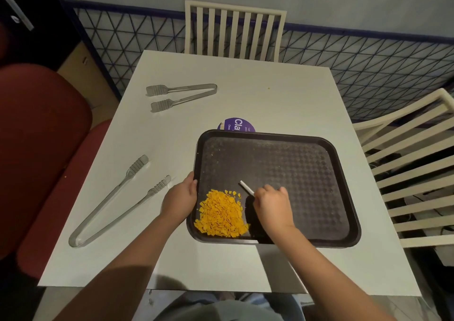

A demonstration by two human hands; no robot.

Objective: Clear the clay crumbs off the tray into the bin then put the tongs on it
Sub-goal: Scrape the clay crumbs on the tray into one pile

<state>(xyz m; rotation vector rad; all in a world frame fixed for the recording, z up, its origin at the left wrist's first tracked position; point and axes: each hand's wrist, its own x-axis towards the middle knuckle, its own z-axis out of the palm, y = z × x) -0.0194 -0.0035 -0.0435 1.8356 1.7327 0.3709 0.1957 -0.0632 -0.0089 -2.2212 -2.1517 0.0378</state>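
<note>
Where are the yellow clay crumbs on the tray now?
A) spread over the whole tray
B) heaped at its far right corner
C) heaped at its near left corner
C: the clay crumbs form one heap in the near left corner of the tray, between the left hand and the right hand.

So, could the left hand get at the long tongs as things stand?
Probably yes: the left hand grips the tray rim, and the long tongs lie beside it with bare table between.
</note>
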